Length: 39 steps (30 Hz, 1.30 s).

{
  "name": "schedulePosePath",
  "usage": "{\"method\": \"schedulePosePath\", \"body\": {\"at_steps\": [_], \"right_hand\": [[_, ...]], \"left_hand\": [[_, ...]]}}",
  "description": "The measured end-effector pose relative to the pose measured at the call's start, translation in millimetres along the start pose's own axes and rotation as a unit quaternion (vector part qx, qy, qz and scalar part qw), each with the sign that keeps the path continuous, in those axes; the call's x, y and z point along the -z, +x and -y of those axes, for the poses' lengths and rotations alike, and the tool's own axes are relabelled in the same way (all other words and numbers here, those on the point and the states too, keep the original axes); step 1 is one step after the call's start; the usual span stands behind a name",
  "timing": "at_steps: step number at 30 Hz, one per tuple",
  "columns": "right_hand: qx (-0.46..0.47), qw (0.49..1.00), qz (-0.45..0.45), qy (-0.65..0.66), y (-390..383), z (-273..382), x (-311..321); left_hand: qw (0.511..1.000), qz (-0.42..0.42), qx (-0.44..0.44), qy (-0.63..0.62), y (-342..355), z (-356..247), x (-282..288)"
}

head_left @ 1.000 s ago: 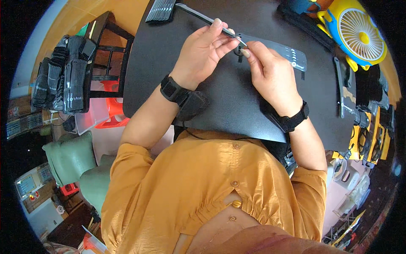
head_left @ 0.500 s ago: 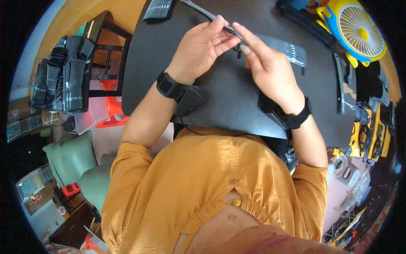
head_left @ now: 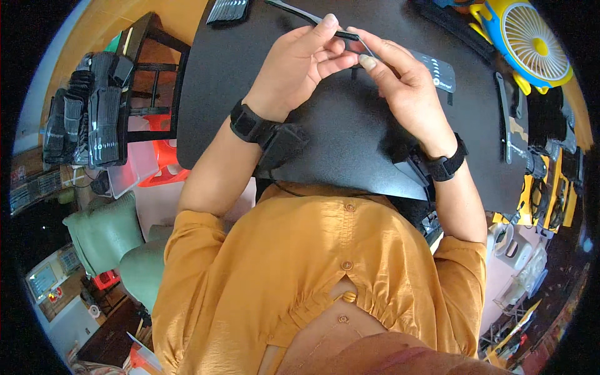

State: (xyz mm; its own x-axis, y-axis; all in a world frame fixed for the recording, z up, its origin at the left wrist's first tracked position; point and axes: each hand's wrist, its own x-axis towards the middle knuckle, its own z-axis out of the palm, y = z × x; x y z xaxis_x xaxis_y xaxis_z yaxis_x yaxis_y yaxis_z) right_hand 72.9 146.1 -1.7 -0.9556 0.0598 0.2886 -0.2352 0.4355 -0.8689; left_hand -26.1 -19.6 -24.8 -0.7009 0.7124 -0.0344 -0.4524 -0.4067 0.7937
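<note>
Left hand: We find the left hand (head_left: 284, 75) near the upper middle of the surface (head_left: 337, 150), its fingers (head_left: 337, 64) closed on a narrow dark strip (head_left: 294, 10), thumb on top; the lower fingers are curled and partly overlapped.
Strip: We see it held above the surface, slanting down to the right from the upper edge. The left thumb covers its middle; its far end meets the picture's edge, so we cannot confirm its full length.
Thin piece: A slender length (head_left: 365, 48) spans from the strip's black end to the right thumb. We cannot tell whether it belongs to the strip.
Right hand: The right hand (head_left: 415, 94) has thumb and forefinger slightly apart at the strip's near end. We cannot tell whether they grip or only touch it; the other fingers are largely hidden.
Translucent sleeve: The sleeve (head_left: 442, 76) lies beyond the right hand, which conceals its left part.
Strip stack: The stack (head_left: 228, 11) is cut off by the upper edge.
Wristbands: Black bands (head_left: 249, 122) circle both wrists; we cannot make out the dark parts attached below.
Fan: The yellow-and-blue fan (head_left: 531, 44) stands at upper right, cropped at its top.
</note>
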Motion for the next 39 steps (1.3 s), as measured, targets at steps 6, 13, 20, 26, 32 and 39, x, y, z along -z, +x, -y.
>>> {"method": "schedulePosePath", "body": {"at_steps": [6, 13, 20, 26, 32, 39], "right_hand": [[-0.013, 0.998, 0.019, 0.051, -1, 4, -3], [0.004, 0.997, 0.031, 0.076, 0, 2, -4], [-0.011, 0.993, -0.015, 0.119, -2, 0, -12], [-0.091, 0.986, -0.056, 0.126, -1, 7, -9], [0.023, 0.994, -0.104, 0.039, -2, -1, -17], [0.014, 0.994, -0.092, 0.062, -2, 5, -18]], "left_hand": [[0.999, 0.003, 0.029, 0.012, -1, -4, 0], [0.999, -0.025, 0.044, 0.008, -2, -4, -2], [1.0, -0.024, 0.0, 0.008, -1, 6, -3], [0.999, -0.025, 0.001, 0.026, -3, -2, -13], [0.886, -0.107, -0.091, 0.442, -13, -4, -27], [0.925, -0.024, -0.085, 0.37, -13, 0, -24]]}}
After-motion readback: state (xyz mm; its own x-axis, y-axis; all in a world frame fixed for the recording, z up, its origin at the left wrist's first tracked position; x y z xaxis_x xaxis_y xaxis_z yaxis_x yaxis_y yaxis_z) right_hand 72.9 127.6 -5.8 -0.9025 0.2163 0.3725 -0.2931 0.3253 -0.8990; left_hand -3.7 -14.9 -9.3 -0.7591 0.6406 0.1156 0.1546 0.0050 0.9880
